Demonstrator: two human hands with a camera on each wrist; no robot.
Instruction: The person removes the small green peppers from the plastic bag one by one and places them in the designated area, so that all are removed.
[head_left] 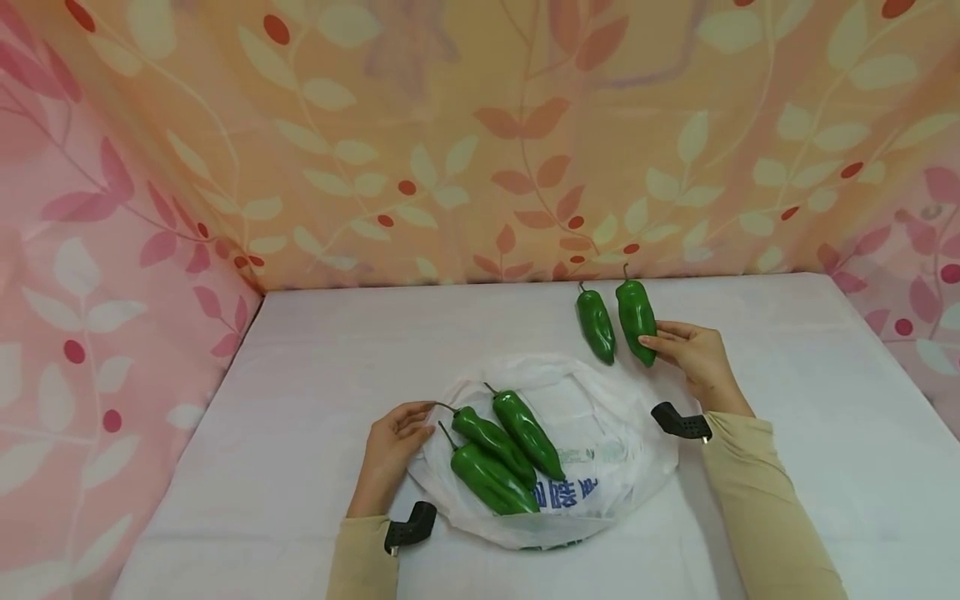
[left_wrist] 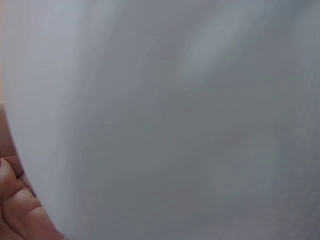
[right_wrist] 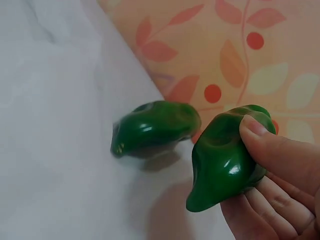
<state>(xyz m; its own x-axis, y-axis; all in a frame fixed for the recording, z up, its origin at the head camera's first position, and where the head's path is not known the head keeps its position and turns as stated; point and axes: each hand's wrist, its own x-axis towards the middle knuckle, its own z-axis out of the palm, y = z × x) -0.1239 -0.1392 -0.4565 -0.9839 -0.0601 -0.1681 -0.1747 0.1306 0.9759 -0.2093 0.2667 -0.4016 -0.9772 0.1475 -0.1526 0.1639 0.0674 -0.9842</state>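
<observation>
My right hand (head_left: pixel 696 358) pinches a green pepper (head_left: pixel 637 321) between thumb and fingers at the back right; its shadow on the tablecloth shows in the right wrist view. Just left of it lies a second green pepper (head_left: pixel 596 327). A white plastic bag (head_left: pixel 630 467) with blue print lies spread open at the front middle. Several more green peppers (head_left: pixel 528 433) rest in its left half, stems toward the back left. My left hand (head_left: pixel 393 442) grips the bag's left rim with curled fingers, beside the pepper stems. White plastic (left_wrist: pixel 165 125) fills most of the left wrist view.
A white cloth (head_left: pixel 300 375) covers the table. Orange leaf-patterned fabric (head_left: pixel 450 167) hangs along its back edge, and pink fabric (head_left: pixel 90 333) stands on the left side. Black wrist cameras (head_left: pixel 410 527) sit on both sleeves.
</observation>
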